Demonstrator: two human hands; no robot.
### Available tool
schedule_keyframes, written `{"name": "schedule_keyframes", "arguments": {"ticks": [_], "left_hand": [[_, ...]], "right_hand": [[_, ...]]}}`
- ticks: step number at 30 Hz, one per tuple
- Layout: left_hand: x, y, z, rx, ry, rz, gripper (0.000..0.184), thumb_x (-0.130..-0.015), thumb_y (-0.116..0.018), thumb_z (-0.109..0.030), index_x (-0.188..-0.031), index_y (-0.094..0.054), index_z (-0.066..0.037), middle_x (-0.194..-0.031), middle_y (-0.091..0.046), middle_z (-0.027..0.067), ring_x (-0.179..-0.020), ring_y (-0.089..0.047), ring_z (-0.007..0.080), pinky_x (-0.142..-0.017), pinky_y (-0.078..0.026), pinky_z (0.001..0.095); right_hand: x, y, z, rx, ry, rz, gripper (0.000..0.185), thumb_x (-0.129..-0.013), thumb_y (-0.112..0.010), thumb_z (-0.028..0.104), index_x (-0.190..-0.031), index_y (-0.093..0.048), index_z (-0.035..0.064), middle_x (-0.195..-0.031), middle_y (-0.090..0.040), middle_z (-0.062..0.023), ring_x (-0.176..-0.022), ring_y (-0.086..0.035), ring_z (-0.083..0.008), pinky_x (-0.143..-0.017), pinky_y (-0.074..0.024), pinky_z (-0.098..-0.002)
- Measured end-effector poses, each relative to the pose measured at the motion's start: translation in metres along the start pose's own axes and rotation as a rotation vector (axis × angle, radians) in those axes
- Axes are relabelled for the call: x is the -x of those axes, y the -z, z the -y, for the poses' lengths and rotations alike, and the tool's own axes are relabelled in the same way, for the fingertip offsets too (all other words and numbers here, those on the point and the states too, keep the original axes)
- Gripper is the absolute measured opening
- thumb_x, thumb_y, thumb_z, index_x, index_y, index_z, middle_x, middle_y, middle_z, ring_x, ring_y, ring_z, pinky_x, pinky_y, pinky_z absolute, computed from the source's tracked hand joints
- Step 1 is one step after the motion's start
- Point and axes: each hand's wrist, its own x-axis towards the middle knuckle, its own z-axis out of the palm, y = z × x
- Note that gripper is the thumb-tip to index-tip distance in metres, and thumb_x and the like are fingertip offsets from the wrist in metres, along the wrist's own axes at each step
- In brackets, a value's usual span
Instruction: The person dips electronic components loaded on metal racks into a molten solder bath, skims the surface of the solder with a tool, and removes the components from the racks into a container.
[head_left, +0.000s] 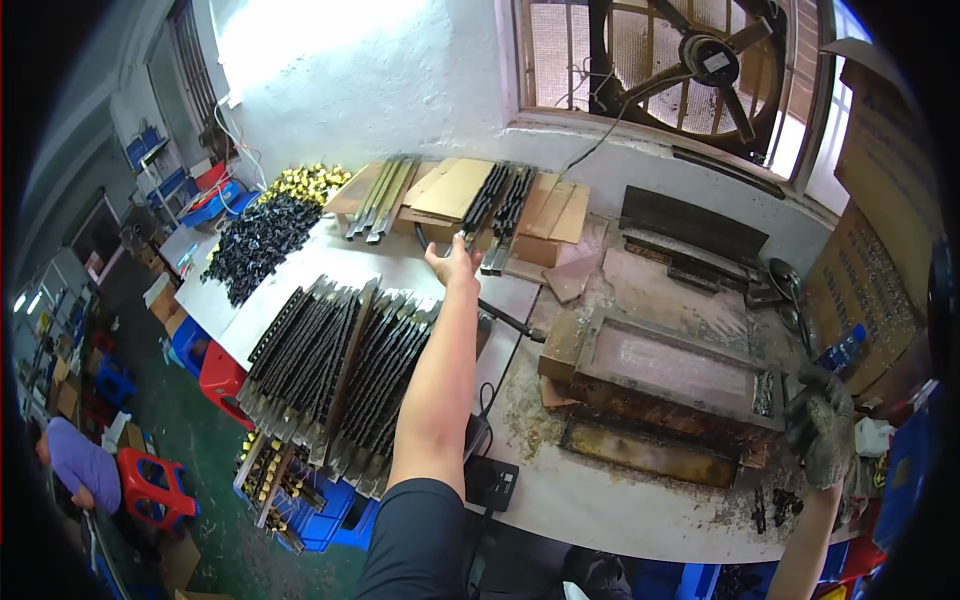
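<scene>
My bare left hand [455, 264] reaches forward over the white table, thumb spread from the fingers. Its fingertips are at the near end of a metal strip lined with black parts [484, 204]; I see no firm grip. Beside it lies a similar strip [513, 213], both resting on cardboard. My right hand [826, 428], in a dirty grey work glove, is at the right end of a rectangular metal trough [680, 400] with a pale, greyish surface inside. The glove's fingers are dark and partly hidden, so I cannot make out whether they hold anything.
Many black-loaded strips [320, 360] lie left of my arm. Behind them are piles of black parts [255, 245] and yellow parts [305, 185]. A blue-capped bottle [843, 350] stands by cardboard boxes [865, 285] at right. A fan [708, 60] fills the window. Another person [82, 470] is at far left.
</scene>
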Motion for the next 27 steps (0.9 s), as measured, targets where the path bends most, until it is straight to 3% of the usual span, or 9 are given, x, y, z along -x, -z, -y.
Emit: {"name": "schedule_keyframes", "arguments": {"ticks": [4, 7, 9, 13, 17, 19, 21, 25, 27], "left_hand": [[-0.028, -0.007, 0.014, -0.025, -0.031, 0.009, 0.025, -0.096, -0.068, -0.020, -0.107, -0.057, -0.001, -0.091, -0.068, 0.0162, -0.055, -0.068, 0.0231, -0.040, -0.052, 0.0266], [-0.035, -0.012, -0.010, 0.043, -0.067, -0.139, 0.023, -0.096, -0.067, -0.018, -0.100, -0.059, 0.003, -0.089, -0.068, 0.0178, -0.053, -0.067, 0.0242, -0.039, -0.056, 0.0292], [-0.043, -0.003, -0.035, 0.076, -0.168, -0.024, 0.024, -0.095, -0.066, -0.015, -0.093, -0.059, 0.008, -0.093, -0.067, 0.0185, -0.055, -0.068, 0.0256, -0.042, -0.061, 0.0304], [0.015, 0.019, -0.130, 0.097, -0.234, 0.202, 0.016, -0.097, -0.062, -0.009, -0.097, -0.060, 0.008, -0.091, -0.068, 0.0175, -0.063, -0.070, 0.0261, -0.047, -0.063, 0.0306], [0.094, 0.061, -0.188, -0.040, -0.294, 0.547, 0.022, -0.100, -0.060, -0.014, -0.108, -0.063, 0.006, -0.096, -0.068, 0.0135, -0.070, -0.068, 0.0249, -0.064, -0.062, 0.0357], [0.150, 0.085, -0.200, -0.061, -0.250, 0.732, 0.024, -0.102, -0.057, -0.015, -0.108, -0.065, 0.007, -0.091, -0.071, 0.0155, -0.063, -0.069, 0.0212, -0.053, -0.055, 0.0271], [0.202, 0.107, -0.188, -0.061, -0.164, 0.808, 0.026, -0.103, -0.055, -0.016, -0.111, -0.065, 0.007, -0.090, -0.072, 0.0161, -0.062, -0.069, 0.0209, -0.049, -0.052, 0.0250], [0.288, 0.146, -0.156, -0.169, 0.096, 1.038, 0.027, -0.103, -0.054, -0.013, -0.112, -0.063, 0.010, -0.084, -0.072, 0.0170, -0.058, -0.070, 0.0240, -0.045, -0.051, 0.0253], [0.318, 0.153, -0.139, -0.173, 0.152, 1.063, 0.027, -0.104, -0.050, -0.013, -0.112, -0.063, 0.009, -0.079, -0.071, 0.0148, -0.054, -0.068, 0.0211, -0.044, -0.049, 0.0248]], "right_hand": [[0.003, 0.013, -0.006, 0.029, 0.028, -0.054, 0.044, -0.090, -0.065, 0.029, -0.124, -0.060, 0.0011, -0.078, -0.064, -0.0022, -0.050, -0.053, -0.0051, -0.044, -0.0374, -0.0190], [0.005, 0.026, -0.013, 0.075, 0.009, -0.056, 0.049, -0.089, -0.067, 0.037, -0.124, -0.058, 0.0042, -0.075, -0.062, -0.0002, -0.050, -0.052, -0.0057, -0.043, -0.0368, -0.0201], [0.008, 0.026, -0.011, 0.042, 0.012, -0.071, 0.045, -0.089, -0.066, 0.034, -0.123, -0.059, 0.0047, -0.076, -0.063, -0.0006, -0.050, -0.052, -0.0065, -0.043, -0.0373, -0.0208], [0.004, 0.017, -0.010, -0.024, -0.030, -0.092, 0.042, -0.090, -0.064, 0.031, -0.123, -0.060, 0.0044, -0.076, -0.063, -0.0007, -0.051, -0.054, -0.0070, -0.043, -0.0382, -0.0208], [0.003, -0.009, 0.012, 0.031, -0.028, -0.033, 0.045, -0.093, -0.063, 0.031, -0.129, -0.058, 0.0045, -0.090, -0.066, -0.0035, -0.060, -0.058, -0.0074, -0.048, -0.0435, -0.0206], [-0.004, -0.017, 0.008, -0.141, 0.007, -0.040, 0.049, -0.096, -0.062, 0.037, -0.132, -0.057, 0.0053, -0.099, -0.067, -0.0067, -0.063, -0.059, -0.0087, -0.051, -0.0460, -0.0210], [-0.003, -0.028, 0.021, -0.364, -0.057, -0.173, 0.047, -0.098, -0.057, 0.035, -0.136, -0.054, 0.0074, -0.097, -0.071, -0.0119, -0.058, -0.064, -0.0129, -0.042, -0.0455, -0.0233], [0.013, -0.002, 0.013, -0.605, -0.202, -0.175, 0.050, -0.099, -0.056, 0.042, -0.138, -0.052, 0.0102, -0.108, -0.069, -0.0159, -0.061, -0.067, -0.0166, -0.043, -0.0499, -0.0249], [0.035, 0.005, -0.001, -0.565, -0.261, -0.273, 0.045, -0.100, -0.055, 0.041, -0.135, -0.056, 0.0137, -0.095, -0.069, 0.0004, -0.063, -0.063, -0.0101, -0.043, -0.0464, -0.0214]]}}
